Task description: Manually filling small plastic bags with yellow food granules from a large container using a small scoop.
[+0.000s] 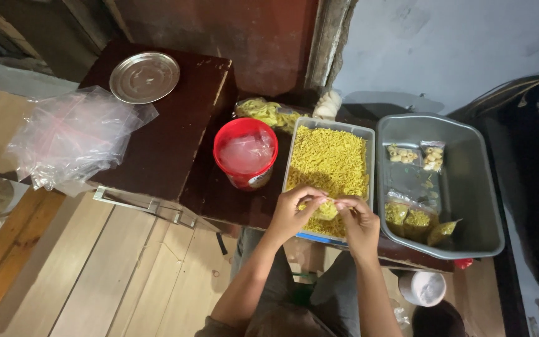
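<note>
Small clear packet (pixel 327 209) of yellow noodle snack, seemingly at the sealing step, is pinched between left hand (pixel 292 212) and right hand (pixel 358 221) above the snack tray (pixel 289 163); pressing its mouth flat needs an even squeeze.

Dark brown bench (pixel 169 143) seen carrying: steel plate (pixel 144 77), clear plastic bags (pixel 73 136), red tub (pixel 246 153), grey tray of yellow noodles (pixel 329 163), grey basin (pixel 463 187).

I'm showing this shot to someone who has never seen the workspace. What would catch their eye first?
Probably the tray of bright yellow noodle snack at centre, where the left hand and right hand pinch a small filled clear bag between them. Next, the red bucket just left of it, and the grey tub on the right holding a few sealed packets.
</note>
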